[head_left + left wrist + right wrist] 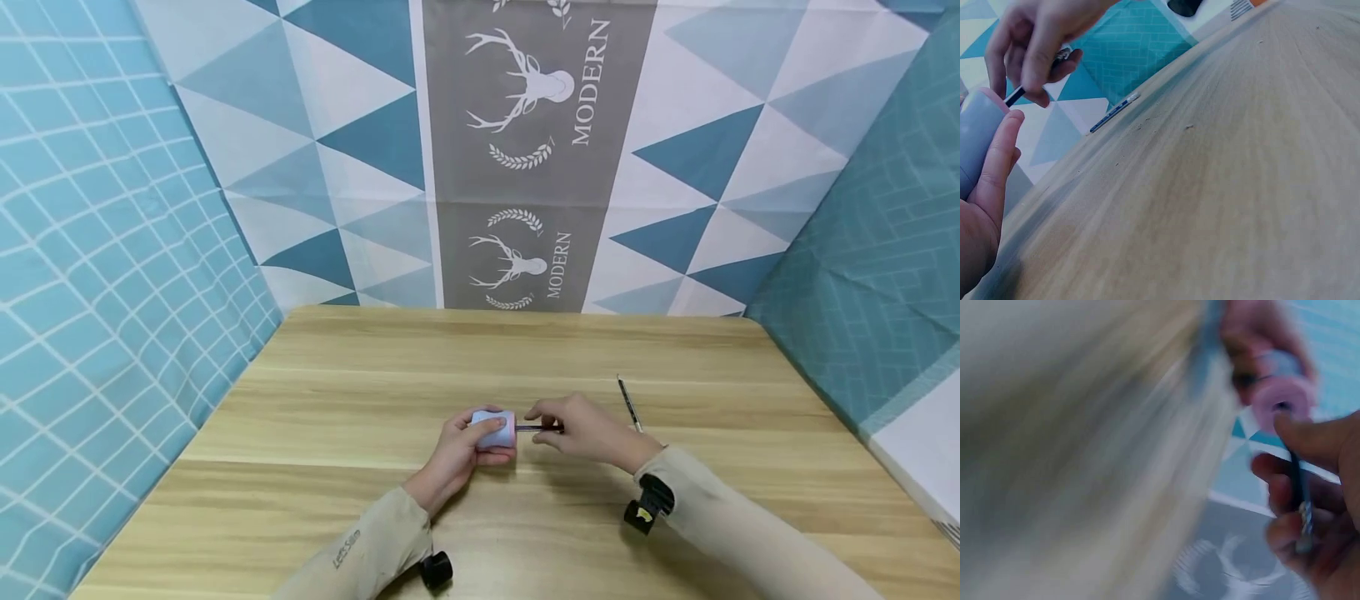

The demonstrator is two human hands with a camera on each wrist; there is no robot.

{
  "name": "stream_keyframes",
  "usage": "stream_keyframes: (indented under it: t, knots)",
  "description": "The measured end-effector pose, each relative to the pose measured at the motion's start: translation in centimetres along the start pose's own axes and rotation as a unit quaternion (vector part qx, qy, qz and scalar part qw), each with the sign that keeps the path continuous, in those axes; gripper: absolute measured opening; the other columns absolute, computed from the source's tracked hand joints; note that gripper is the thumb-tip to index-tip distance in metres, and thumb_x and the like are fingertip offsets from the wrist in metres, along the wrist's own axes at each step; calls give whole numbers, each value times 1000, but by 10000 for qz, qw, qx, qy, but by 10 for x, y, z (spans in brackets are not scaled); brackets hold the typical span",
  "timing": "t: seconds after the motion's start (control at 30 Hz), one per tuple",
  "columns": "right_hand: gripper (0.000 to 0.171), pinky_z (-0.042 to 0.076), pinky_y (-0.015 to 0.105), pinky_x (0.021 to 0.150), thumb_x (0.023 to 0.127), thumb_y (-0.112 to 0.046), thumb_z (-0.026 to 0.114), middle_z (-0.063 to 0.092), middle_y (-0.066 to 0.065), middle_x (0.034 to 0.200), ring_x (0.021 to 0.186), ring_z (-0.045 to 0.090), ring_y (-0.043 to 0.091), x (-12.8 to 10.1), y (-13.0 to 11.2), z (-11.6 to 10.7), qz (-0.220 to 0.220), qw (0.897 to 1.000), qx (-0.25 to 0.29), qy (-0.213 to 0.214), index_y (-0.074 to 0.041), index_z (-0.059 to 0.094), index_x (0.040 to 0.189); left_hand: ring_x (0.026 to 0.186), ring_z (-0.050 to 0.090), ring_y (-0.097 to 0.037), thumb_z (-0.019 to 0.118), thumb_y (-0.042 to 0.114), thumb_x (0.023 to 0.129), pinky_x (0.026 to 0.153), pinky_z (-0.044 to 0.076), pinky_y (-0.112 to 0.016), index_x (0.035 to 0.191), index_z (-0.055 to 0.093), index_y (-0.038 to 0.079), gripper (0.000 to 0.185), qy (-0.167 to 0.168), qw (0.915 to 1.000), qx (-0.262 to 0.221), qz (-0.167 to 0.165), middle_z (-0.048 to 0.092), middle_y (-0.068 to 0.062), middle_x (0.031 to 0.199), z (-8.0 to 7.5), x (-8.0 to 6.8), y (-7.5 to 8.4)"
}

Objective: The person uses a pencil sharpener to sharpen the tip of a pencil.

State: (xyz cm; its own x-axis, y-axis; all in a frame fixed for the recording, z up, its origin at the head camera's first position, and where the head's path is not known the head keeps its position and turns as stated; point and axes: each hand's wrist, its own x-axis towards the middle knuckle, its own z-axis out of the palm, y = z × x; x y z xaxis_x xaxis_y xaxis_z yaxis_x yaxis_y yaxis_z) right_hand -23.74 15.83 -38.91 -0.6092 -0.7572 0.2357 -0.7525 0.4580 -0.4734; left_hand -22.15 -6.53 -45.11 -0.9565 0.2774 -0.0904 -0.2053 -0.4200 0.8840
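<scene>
My left hand (450, 454) grips a light-blue pencil sharpener (487, 427) lying sideways, its pink end facing right. In the right wrist view, a dark hole shows in the pink end of the sharpener (1272, 403). A dark pencil (529, 428) is pinched in my right hand (592, 429), and its front end is at that hole. How deep the pencil goes in is hidden. Toward its back end, the pencil (1298, 478) has a patterned, shiny part between the fingers. Blur softens the right wrist view.
A second pencil (629, 402) lies on the wooden table (337, 375) beyond my right forearm. Small crumbs (1189, 127) dot the tabletop in the left wrist view. At the right edge stands a white object (922, 450). Patterned cloths (510, 167) hang behind and at the sides.
</scene>
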Motion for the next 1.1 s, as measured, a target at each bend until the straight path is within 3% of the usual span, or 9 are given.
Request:
stream_keyframes:
  t: [0.07, 0.17, 0.33, 0.43, 0.6, 0.7, 0.8, 1.0, 1.1]
  knots:
    - [20, 55, 20, 55, 86, -6, 76, 69, 4, 82, 65, 63, 11, -3, 1, 1, -1108, 9772, -1744, 484, -1, 67, 103, 63, 71, -24, 63, 4, 93, 62, 64, -31, 114, 62, 0, 22, 92, 9999, -126, -22, 59, -21, 98, 0, 0, -1]
    - [7, 55, 20, 52, 96, -10, 65, 64, 2, 78, 62, 61, 12, -5, 6, 4, -2286, 9022, -3469, 1159, -4, 64, 96, 63, 71, -24, 63, 6, 93, 61, 63, -30, 113, 62, 2, 21, 152, 9996, -226, -71, 58, -21, 100, 0, 0, 1]
    - [37, 52, 17, 48, 110, -14, 35, 63, 1, 74, 56, 58, 10, 1, 11, 11, -3205, 8255, -4298, 1767, -3, 64, 90, 65, 71, -24, 60, 6, 94, 61, 63, -30, 113, 61, 3, 19, 57, 9995, -248, -161, 59, -20, 100, -2, 0, 2]
    - [38, 47, 12, 45, 109, -16, 37, 62, -1, 68, 51, 53, 7, 5, 11, 16, -3171, 8404, -3950, 1929, -4, 61, 82, 66, 71, -24, 60, 5, 95, 62, 64, -30, 110, 63, 5, 16, 45, 9992, -339, -201, 59, -19, 100, -1, -1, 2]
    - [28, 29, 9, 41, 99, -11, 62, 49, -8, 59, 48, 33, -3, 5, 3, 21, -1525, 9673, -1462, 1405, -11, 52, 73, 67, 71, -24, 60, 5, 94, 63, 63, -29, 107, 65, 7, 14, 196, 9987, -404, -224, 58, -19, 100, 1, -1, 1]
    - [28, 28, 14, 41, 90, -7, 71, 46, -9, 56, 48, 33, -2, 5, -6, 18, 231, 9945, 487, 896, -10, 54, 68, 67, 70, -24, 61, 5, 93, 62, 63, -28, 107, 65, 5, 15, 248, 9988, -353, -227, 58, -19, 99, 2, -2, 0]
    - [30, 25, 18, 39, 91, -8, 69, 42, -7, 52, 44, 32, 5, 9, -10, 12, 1771, 9567, 2272, 414, -8, 53, 66, 63, 70, -23, 61, 4, 92, 59, 63, -28, 107, 64, 4, 15, 223, 9990, -338, -209, 58, -19, 96, 2, -2, 0]
    - [22, 16, 15, 35, 94, -10, 59, 33, -5, 50, 41, 21, 4, 16, 4, 1, 3409, 8245, 4457, -726, -8, 57, 72, 60, 70, -24, 62, 3, 93, 58, 63, -30, 115, 59, -4, 23, 86, 9997, -213, -115, 59, -20, 93, 3, 0, 1]
    - [22, 16, 15, 35, 96, -12, 58, 33, -5, 51, 41, 20, 4, 16, 9, -1, 3400, 8155, 4576, -996, -8, 58, 74, 60, 70, -25, 62, 3, 92, 58, 63, -31, 120, 55, -9, 31, 82, 9998, -146, -123, 60, -20, 92, 3, -1, 1]
